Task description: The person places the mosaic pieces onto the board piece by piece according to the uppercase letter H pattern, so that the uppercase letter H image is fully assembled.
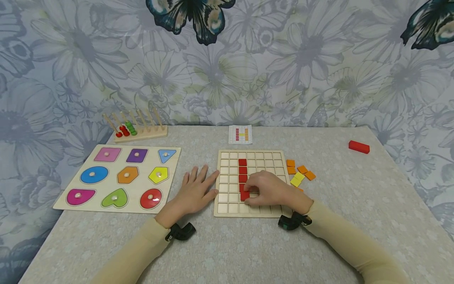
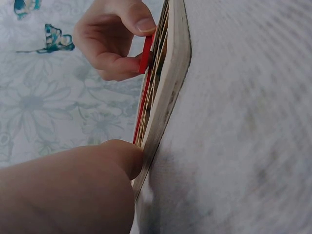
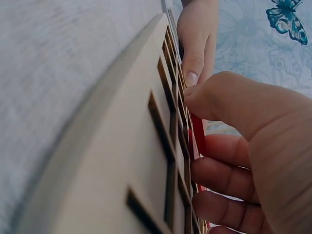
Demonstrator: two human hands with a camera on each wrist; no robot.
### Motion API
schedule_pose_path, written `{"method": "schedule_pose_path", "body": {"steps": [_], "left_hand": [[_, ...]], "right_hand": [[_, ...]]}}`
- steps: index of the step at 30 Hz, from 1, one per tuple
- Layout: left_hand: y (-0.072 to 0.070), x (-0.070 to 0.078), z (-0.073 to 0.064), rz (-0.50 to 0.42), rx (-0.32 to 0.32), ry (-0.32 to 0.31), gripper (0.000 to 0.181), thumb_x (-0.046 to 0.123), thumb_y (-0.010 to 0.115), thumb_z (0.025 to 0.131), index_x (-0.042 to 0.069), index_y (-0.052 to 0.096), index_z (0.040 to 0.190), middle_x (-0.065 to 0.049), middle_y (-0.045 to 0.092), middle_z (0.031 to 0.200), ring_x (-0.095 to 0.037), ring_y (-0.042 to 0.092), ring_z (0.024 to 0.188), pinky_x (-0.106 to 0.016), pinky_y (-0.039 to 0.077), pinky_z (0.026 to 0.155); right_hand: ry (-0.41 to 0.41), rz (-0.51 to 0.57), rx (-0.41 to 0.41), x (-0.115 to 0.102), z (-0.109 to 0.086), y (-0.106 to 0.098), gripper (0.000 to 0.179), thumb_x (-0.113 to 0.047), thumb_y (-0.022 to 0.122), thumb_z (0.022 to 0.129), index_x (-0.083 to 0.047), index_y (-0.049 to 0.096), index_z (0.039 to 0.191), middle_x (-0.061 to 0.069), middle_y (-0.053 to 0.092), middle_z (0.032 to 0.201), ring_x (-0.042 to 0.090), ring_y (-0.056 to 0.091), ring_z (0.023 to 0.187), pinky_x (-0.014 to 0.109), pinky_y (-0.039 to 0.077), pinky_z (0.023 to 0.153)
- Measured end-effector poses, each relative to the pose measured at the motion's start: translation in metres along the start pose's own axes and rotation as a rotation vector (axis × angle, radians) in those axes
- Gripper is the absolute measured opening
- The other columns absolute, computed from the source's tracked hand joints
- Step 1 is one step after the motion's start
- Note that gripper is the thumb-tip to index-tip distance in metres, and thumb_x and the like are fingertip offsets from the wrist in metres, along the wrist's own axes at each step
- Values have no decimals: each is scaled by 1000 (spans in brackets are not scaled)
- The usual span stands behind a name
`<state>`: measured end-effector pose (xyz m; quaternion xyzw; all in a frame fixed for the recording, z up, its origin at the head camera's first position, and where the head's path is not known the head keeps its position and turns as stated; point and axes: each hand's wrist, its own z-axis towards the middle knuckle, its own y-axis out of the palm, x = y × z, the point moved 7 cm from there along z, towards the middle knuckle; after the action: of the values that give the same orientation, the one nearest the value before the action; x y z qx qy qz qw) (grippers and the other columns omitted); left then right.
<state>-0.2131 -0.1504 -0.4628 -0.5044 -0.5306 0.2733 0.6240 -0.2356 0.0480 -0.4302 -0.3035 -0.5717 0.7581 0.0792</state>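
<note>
Between thumb and fingers, my right hand [image 1: 270, 190] pinches a red square tile [image 1: 244, 196] at the lower end of a red column on the wooden grid board [image 1: 252, 213]. The right wrist view shows this red tile [image 3: 198, 135] tilted against the grid, beside the thumb. Above it, several red tiles [image 1: 242, 170] lie in one column of cells. My left hand [image 1: 193, 193] lies flat with spread fingers on the table, its fingertips touching the board's left edge. In the left wrist view the held red tile [image 2: 145, 54] stands tilted over the board.
Loose orange tiles [image 1: 291, 163] and yellow tiles [image 1: 297, 178] lie right of the board. A pattern card [image 1: 240, 134] is behind it. A shape puzzle [image 1: 133, 208] sits at left, a peg counter [image 1: 142, 135] behind that. A red block [image 1: 359, 147] lies far right.
</note>
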Motion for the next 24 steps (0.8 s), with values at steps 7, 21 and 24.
{"method": "schedule_pose_path", "body": {"steps": [7,21,24], "left_hand": [[0,0,0,-3,3,-1,63,39,48,105,17,32,162,-26,16,169,-54,4,155,-74,6,120],[1,-1,1,1,0,-2,63,40,48,106,18,31,162,-26,16,169,-54,4,156,-74,6,119],[1,-1,1,0,-1,-2,63,40,48,106,18,31,162,-25,16,169,-54,4,156,-74,5,119]], "right_hand": [[-19,7,13,-3,1,-1,20,-29,83,80,-13,77,91,-6,67,80,4,49,69,20,42,66],[-7,0,8,-3,0,1,21,-31,83,80,-14,76,90,-7,65,80,4,48,69,21,41,67],[-9,1,13,-3,0,1,21,-31,84,80,-14,76,89,-7,64,78,3,47,68,21,41,68]]}}
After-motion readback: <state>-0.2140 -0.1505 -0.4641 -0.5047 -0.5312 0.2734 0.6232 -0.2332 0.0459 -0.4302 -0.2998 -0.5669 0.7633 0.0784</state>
